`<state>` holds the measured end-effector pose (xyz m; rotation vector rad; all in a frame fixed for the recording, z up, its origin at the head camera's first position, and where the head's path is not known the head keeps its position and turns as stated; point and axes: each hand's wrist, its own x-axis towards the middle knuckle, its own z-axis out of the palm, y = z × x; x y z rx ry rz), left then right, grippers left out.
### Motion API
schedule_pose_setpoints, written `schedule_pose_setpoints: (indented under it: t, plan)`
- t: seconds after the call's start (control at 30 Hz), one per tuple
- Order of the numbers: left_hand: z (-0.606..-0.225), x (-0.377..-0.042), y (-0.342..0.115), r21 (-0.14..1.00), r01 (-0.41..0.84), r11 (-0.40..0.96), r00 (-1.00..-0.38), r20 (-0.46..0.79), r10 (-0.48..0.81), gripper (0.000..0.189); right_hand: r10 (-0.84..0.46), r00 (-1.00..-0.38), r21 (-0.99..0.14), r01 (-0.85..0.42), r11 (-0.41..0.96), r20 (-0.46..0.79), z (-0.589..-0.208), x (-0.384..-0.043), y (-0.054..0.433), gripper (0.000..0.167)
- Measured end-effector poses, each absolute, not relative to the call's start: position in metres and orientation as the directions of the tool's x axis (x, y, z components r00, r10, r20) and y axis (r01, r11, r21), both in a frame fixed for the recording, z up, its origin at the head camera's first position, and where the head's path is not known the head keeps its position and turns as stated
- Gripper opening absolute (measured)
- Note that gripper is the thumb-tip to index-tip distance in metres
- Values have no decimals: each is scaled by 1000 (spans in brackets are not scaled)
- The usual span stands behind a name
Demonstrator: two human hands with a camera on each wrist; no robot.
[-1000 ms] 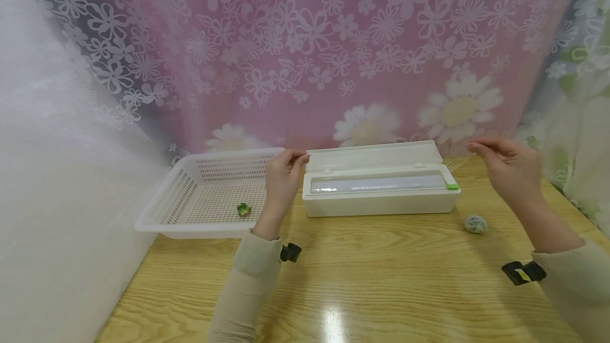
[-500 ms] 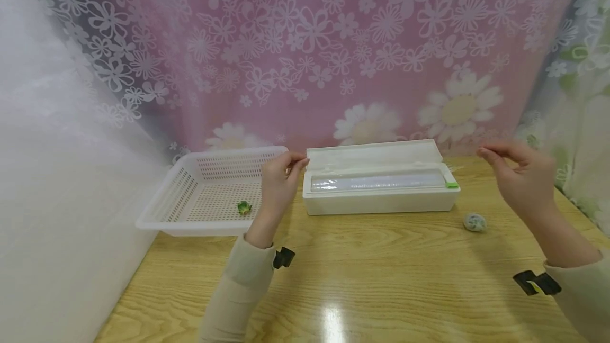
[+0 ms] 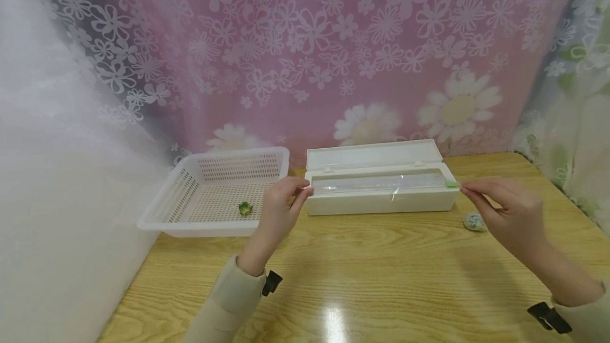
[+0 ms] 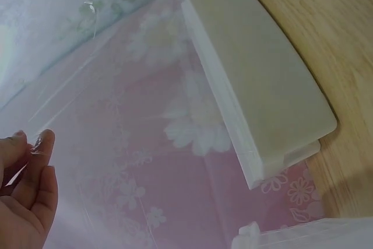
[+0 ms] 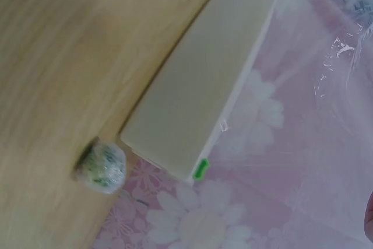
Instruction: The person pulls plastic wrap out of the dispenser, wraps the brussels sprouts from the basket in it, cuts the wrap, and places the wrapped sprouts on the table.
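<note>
My left hand [image 3: 281, 205] pinches one corner of a sheet of clear cling film [image 3: 396, 192] at the left end of a white cling film box [image 3: 381, 205]. Opposite it, my right hand [image 3: 512, 213] pinches the other corner, close to the box's green slider [image 3: 451, 184]. The film stretches between both hands across the front of the box, whose lid [image 3: 376, 155] stands raised. In the left wrist view, film [image 4: 38, 144] shows between thumb and forefinger. A small film-wrapped green and white ball [image 5: 104, 167] lies on the table beside the box's right end.
Left of the box stands a white perforated plastic basket [image 3: 152, 224] with a small green vegetable piece [image 3: 245, 208] in it. A pink flowered curtain [image 3: 310, 68] hangs behind the wooden table [image 3: 371, 279].
Both hands have come down and nearer to me, drawing the film from the box over its front edge. The right hand first shifted right, then back left to the box's end.
</note>
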<state>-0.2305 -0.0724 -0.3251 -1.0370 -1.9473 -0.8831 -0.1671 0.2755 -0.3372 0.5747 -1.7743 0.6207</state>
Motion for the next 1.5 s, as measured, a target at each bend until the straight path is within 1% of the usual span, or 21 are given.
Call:
schedule_pose_setpoints:
  t: [0.17,0.3,0.43,0.5,0.57,0.7,0.77,0.9,1.0,1.07,1.13,1.17,1.23,1.3,1.37,1.5]
  plan:
    - [-335,-220,-78,245,870,427,-431,798,422,6,-125,-236,-74,-686,723,964,-348,-158,268,48]
    - [-343,-210,-82,288,864,413,-471,751,462,6,-164,-232,-46,-696,716,959,-359,-150,269,46]
    - [-353,-205,-86,294,870,396,-470,737,486,4,-189,-245,-38,-699,714,951,-371,-143,272,45]
    - [-358,-203,-87,285,874,392,-462,735,496,5,-210,-268,-41,-701,712,940,-378,-139,274,45]
    - [-364,-201,-88,285,878,386,-460,726,512,7,-229,-305,-51,-694,718,924,-385,-134,279,46]
    - [-372,-197,-90,289,878,382,-467,693,550,4,-250,-370,-81,-684,725,895,-396,-126,289,47]
    - [-377,-196,-91,280,876,393,-471,674,569,5,-255,-407,-103,-678,728,877,-401,-123,294,46]
    - [-386,-194,-92,269,871,410,-484,610,628,6,-284,-507,-159,-664,730,814,-408,-119,305,44]
    - [-392,-194,-92,271,863,426,-503,531,682,4,-334,-561,-173,-666,726,757,-413,-119,313,41]
    - [-396,-194,-92,257,858,446,-514,476,714,2,-367,-589,-194,-679,708,720,-417,-120,317,27]
    - [-401,-196,-92,225,855,467,-518,421,745,3,-398,-617,-226,-691,687,679,-422,-122,321,7]
    - [-403,-196,-91,207,856,474,-517,394,760,4,-411,-634,-243,-692,680,655,-424,-123,322,8]
    - [-406,-197,-91,175,858,483,-513,335,790,5,-435,-664,-282,-693,663,608,-429,-125,325,27]
    - [-411,-198,-90,137,859,492,-511,271,816,4,-465,-681,-301,-696,652,566,-434,-128,328,35]
    - [-414,-200,-89,98,859,503,-512,204,835,4,-501,-683,-315,-708,632,531,-438,-131,330,35]
    - [-422,-204,-86,23,861,508,-507,118,854,6,-574,-655,-298,-746,596,492,-443,-137,331,32]
